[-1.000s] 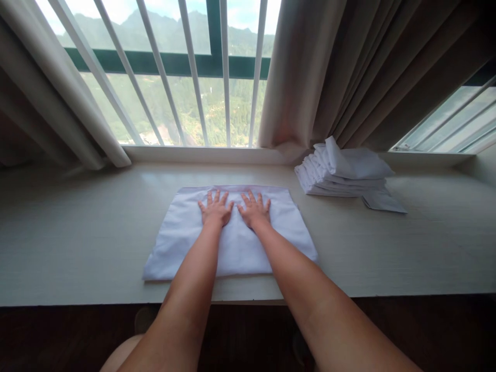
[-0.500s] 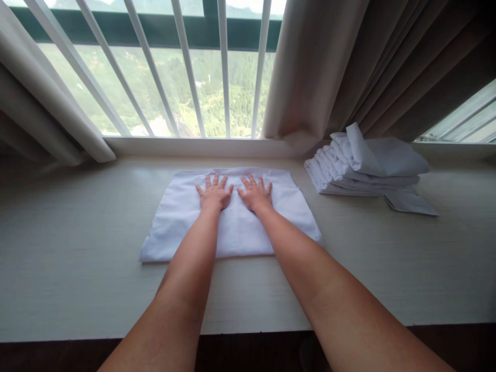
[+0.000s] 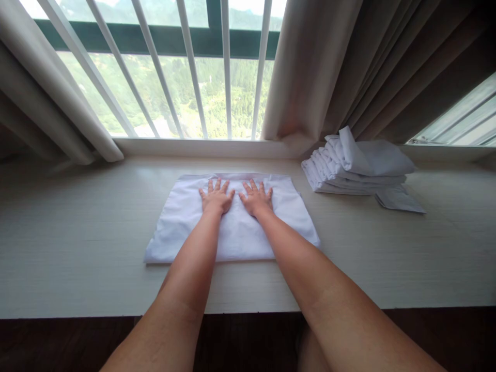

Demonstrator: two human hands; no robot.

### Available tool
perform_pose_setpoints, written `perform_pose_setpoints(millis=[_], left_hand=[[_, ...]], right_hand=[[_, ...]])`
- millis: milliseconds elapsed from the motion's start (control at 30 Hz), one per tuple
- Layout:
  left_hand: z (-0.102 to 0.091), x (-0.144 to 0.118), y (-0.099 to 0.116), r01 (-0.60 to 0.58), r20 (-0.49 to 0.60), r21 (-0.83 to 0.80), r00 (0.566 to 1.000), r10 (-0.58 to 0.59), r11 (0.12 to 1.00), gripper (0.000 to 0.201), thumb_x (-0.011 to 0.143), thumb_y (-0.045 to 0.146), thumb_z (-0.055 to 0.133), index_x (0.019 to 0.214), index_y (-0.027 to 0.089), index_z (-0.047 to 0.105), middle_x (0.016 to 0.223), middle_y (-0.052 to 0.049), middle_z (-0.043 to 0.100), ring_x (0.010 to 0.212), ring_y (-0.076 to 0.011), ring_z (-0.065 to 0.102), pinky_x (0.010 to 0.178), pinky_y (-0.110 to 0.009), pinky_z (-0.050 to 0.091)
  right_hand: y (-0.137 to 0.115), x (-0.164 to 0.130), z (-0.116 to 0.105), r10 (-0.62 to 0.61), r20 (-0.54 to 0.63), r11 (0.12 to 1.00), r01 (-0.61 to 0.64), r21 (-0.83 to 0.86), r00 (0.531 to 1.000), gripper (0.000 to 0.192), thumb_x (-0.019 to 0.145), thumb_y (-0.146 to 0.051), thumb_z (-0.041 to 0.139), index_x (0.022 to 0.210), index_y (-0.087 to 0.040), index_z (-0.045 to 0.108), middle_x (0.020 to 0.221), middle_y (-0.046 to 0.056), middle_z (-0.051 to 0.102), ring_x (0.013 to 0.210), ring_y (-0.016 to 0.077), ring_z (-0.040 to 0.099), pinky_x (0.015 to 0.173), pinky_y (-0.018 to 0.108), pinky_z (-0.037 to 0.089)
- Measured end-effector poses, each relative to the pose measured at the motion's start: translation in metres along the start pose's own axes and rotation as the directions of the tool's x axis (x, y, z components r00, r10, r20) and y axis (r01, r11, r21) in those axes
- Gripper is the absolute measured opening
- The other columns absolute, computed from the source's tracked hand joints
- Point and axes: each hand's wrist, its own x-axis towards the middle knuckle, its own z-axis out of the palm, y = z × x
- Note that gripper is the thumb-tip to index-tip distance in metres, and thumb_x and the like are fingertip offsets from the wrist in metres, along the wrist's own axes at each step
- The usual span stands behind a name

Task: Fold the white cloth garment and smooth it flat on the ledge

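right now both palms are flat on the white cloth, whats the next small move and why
Probably slide the left hand and right hand apart toward the side edges of the white cloth. Both lie open and side by side near its far middle, so the outer parts are unpressed. A stack of folded cloths sits to the right.

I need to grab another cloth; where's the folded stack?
In the head view the folded stack sits on the ledge at far right, below the curtain, right of the right hand.
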Motion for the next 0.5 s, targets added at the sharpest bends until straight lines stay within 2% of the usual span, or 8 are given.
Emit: perform_pose_setpoints(millis=[200, 500], left_hand=[[0.001, -0.051, 0.008, 0.006, 0.018, -0.046, 1.0, -0.005, 0.999, 0.073, 0.098, 0.068, 0.018, 0.165, 0.041, 0.028, 0.177, 0.004, 0.009, 0.165, -0.0329, -0.003, 0.125, -0.075, -0.003], [0.009, -0.141, 0.018, 0.033, 0.001, -0.109, 0.999, -0.033, 0.993, 0.073, 0.097, 0.069, 0.022, 0.164, 0.042, 0.03, 0.177, 0.005, 0.012, 0.165, -0.0317, -0.002, 0.128, -0.072, -0.004]], right_hand=[[0.006, -0.049, 0.007, -0.005, -0.005, 1.0, 0.005, 0.003, 1.0, 0.069, 0.103, -0.068, 0.013, 0.167, -0.044, 0.012, 0.177, -0.007, 0.003, 0.164, 0.0328, 0.0, 0.128, 0.068, 0.001], [0.019, -0.125, 0.025, -0.019, -0.013, 0.997, 0.018, -0.076, 1.0, 0.068, 0.103, -0.068, 0.012, 0.167, -0.044, 0.013, 0.177, -0.006, 0.005, 0.164, 0.0313, 0.004, 0.128, 0.069, 0.006]])
